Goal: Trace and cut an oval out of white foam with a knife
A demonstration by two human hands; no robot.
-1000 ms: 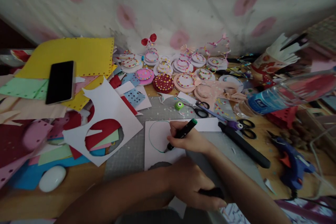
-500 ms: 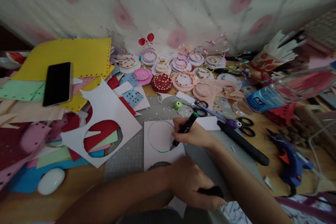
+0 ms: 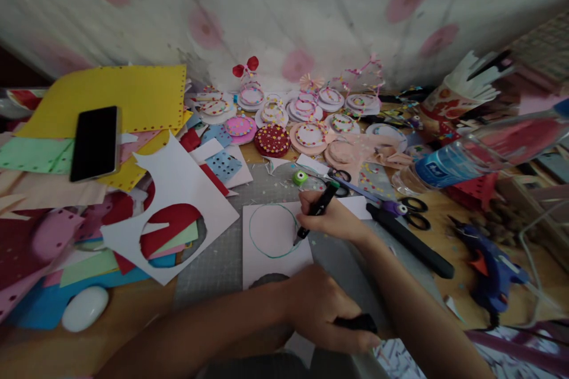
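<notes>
My right hand grips a black marker with a green end; its tip rests on the right side of a green circle drawn on a pale pink sheet. My left hand lies at the sheet's near edge, fingers curled round a small black object that looks like the marker's cap. A dark round piece peeks out just beyond my left wrist.
A white sheet with a round cut-out and coloured foam sheets lie left, with a phone on the yellow one. Decorated discs line the back. Scissors, a black tool, a blue glue gun and a bottle sit right.
My right hand has carried the marker up and rightward round the circle, closing more of the green line. My left hand has stayed put.
</notes>
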